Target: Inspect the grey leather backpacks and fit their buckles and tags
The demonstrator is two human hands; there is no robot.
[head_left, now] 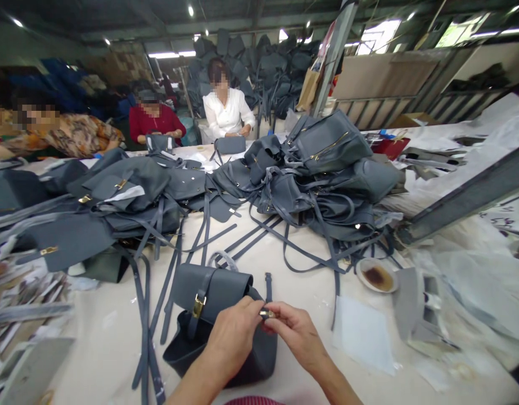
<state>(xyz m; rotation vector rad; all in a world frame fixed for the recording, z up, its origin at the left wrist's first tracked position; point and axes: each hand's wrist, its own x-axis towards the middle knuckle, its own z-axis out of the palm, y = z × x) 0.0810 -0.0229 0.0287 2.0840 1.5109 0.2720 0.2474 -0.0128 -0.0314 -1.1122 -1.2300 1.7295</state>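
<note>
On table (310,264), slate-grey bag (217,289), gold clasp (198,306)

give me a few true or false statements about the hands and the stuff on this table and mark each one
1. The left hand and right hand both pinch a small gold fitting over the grey bag. True.
2. The bag's flap has a silver clasp. False: the clasp is gold.
3. A dish with brown residue sits on the table, to the right of the hands. True.
4. Only one bag lies on the table. False: a pile of grey bags lies beyond the hands.
5. A person in a white shirt is across the table. True.
</note>
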